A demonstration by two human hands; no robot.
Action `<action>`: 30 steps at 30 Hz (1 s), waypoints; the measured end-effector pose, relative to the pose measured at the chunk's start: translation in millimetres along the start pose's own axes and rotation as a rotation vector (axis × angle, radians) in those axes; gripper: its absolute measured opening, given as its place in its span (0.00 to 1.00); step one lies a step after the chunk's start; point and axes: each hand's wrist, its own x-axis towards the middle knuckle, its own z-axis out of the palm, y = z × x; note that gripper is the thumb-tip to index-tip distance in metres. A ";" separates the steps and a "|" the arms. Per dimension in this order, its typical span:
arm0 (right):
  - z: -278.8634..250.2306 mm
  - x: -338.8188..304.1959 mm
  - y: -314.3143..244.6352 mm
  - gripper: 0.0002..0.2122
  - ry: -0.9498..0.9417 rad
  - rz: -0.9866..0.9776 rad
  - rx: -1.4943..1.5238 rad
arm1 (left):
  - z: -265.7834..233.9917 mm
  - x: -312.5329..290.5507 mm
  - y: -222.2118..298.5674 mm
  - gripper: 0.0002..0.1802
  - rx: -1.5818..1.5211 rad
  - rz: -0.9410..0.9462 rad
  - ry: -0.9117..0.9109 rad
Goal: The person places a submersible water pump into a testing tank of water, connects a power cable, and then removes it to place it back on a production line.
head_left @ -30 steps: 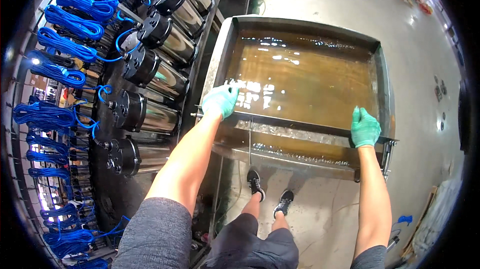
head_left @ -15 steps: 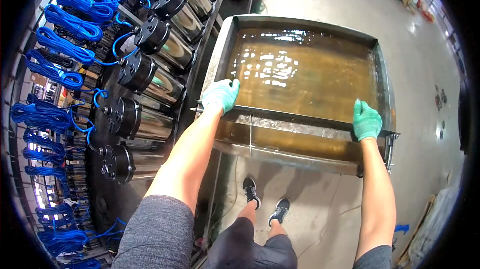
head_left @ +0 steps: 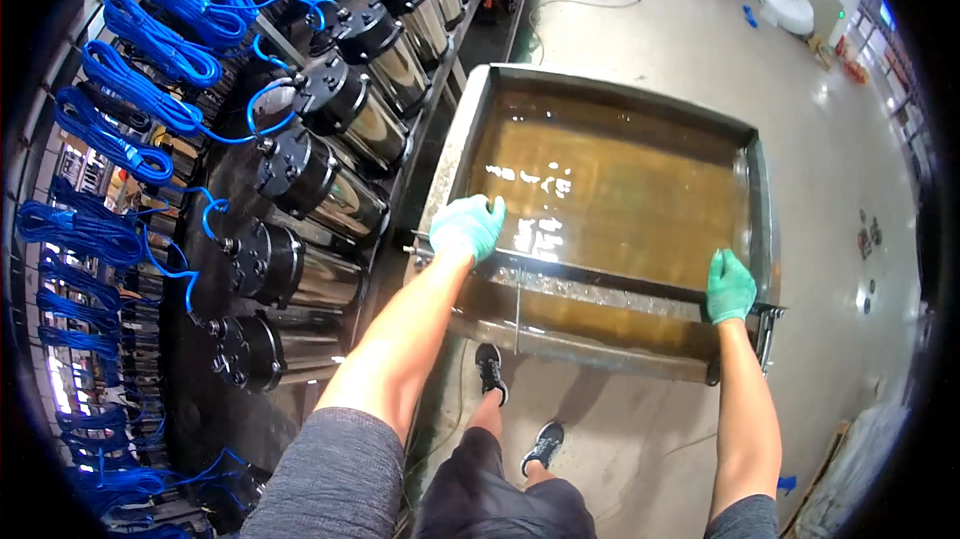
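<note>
A wide metal tank (head_left: 766, 214) of brownish water (head_left: 620, 189) stands in front of me. Across its near part runs a dark metal crossbar (head_left: 600, 280), with a strip of water showing on my side of it. My left hand (head_left: 468, 229), in a green glove, is closed over the bar near its left end. Toward the other end my right hand (head_left: 731, 289), gloved alike, grips the same bar with the thumb side up. The fingertips of both hands are partly hidden.
Along the left, a dark bench holds a row of steel cylinders with black caps (head_left: 345, 104). Coiled blue cables (head_left: 165, 39) hang beside them. A grey cord (head_left: 590, 4) lies on the floor beyond the tank. Small dark parts (head_left: 870, 231) lie at the right.
The tank and both hands sit lower in the picture. More floor shows beyond the tank, glare on the water has shifted, and my feet have changed position. Both hands keep hold of the bar.
</note>
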 end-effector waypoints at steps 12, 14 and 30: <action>32.4 4.3 68.3 0.18 -0.166 0.009 -0.088 | -7.5 5.0 -7.3 0.24 -0.326 0.110 0.003; 37.1 10.5 66.0 0.19 -0.254 0.038 -0.119 | -5.3 3.3 -17.4 0.24 -0.395 0.119 0.001; 51.0 16.2 105.6 0.15 -0.424 -0.520 -0.824 | -290.3 -179.8 -349.3 0.16 -0.781 -0.398 1.553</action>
